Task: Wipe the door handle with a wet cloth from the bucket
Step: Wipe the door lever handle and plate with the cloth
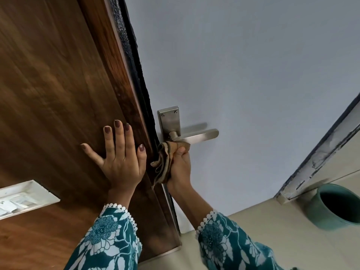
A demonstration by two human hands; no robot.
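Pale grey wall (253,65) is filling most of what I am looking at, with the dark wooden door (48,84) standing edge-on just left of the door handle (196,137). I am using that metal lever as my landmark: it is sticking out to the right from its back plate (169,121), and the bucket (335,207), teal and round, is sitting on the floor well below and to the right of it.

I am bracing my left hand (121,158) flat against the door face, fingers spread and holding nothing, just left of the handle. My right hand (180,168) is bunched tight around the cloth (165,162), and I am pressing the cloth's top fold against the underside of the lever near its neck.

I am judging the cloth to be soft and limp: it is hanging in loose folds below the handle, so I am keeping it wadded in my fist rather than pinched by a corner. Whether it is wet I cannot tell from here. The lever is looking smooth and rigid, probably slick under a damp rag, and it is likely sprung, so I am expecting it to dip if I am pushing down hard. Wrapping the cloth around the bar and sliding toward its free right end seems the surest hold.
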